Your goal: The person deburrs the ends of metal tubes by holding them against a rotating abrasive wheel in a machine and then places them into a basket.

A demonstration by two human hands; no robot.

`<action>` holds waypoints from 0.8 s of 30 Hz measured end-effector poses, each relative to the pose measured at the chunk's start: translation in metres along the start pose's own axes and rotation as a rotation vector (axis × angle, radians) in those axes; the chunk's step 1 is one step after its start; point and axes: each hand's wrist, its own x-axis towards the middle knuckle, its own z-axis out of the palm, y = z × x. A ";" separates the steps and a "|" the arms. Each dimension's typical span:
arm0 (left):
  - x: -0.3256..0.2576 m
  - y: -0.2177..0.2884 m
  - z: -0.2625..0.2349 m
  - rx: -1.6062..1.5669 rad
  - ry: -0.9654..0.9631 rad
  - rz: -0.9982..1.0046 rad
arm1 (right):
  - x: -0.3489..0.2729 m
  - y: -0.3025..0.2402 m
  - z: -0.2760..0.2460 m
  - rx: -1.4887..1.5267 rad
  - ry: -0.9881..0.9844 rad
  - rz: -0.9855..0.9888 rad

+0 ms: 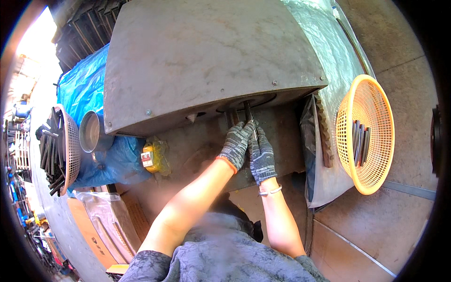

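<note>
Gloved left hand (236, 143) and right hand (261, 157), fingers closed around a dark rod (248, 112), grey metal housing (211, 51) beyond, orange basket (392, 136) of short rods (360, 143) at right.

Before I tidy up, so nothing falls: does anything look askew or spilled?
The thin black rods in the pale-pink lattice plastic basket at left look untidy: jumbled, some jutting past its rim. Nothing else clearly stands out.
</note>
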 end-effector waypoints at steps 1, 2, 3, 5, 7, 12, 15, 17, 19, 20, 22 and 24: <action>-0.001 0.002 0.003 0.018 0.001 0.001 | 0.001 0.001 0.000 0.017 0.002 0.016; -0.003 0.004 0.006 0.035 0.002 0.003 | 0.002 0.004 -0.001 0.167 -0.012 0.090; -0.005 0.006 0.009 0.053 0.003 0.004 | 0.003 0.008 -0.002 0.317 -0.026 0.163; -0.006 0.010 0.009 0.043 -0.017 -0.032 | 0.004 0.007 -0.004 0.502 -0.054 0.289; -0.005 0.010 0.009 0.051 -0.007 -0.029 | 0.004 0.000 -0.008 0.567 -0.076 0.390; -0.005 0.009 0.011 0.075 0.039 -0.001 | 0.005 0.007 -0.001 0.028 0.065 0.021; -0.010 0.016 0.016 0.026 0.017 -0.008 | 0.004 0.011 -0.002 0.514 0.029 0.304; -0.002 0.011 0.010 0.075 0.017 0.008 | 0.004 0.013 -0.011 0.837 -0.160 0.497; -0.001 0.009 0.010 0.120 0.035 0.025 | 0.003 0.017 -0.027 1.115 -0.457 0.608; -0.003 0.009 0.010 0.074 0.012 -0.011 | 0.003 0.018 -0.028 1.107 -0.453 0.615; -0.007 0.013 0.014 0.138 0.035 -0.008 | 0.004 0.018 -0.027 1.092 -0.453 0.628; -0.002 0.005 0.007 0.192 0.048 0.045 | -0.002 0.009 -0.025 0.960 -0.356 0.650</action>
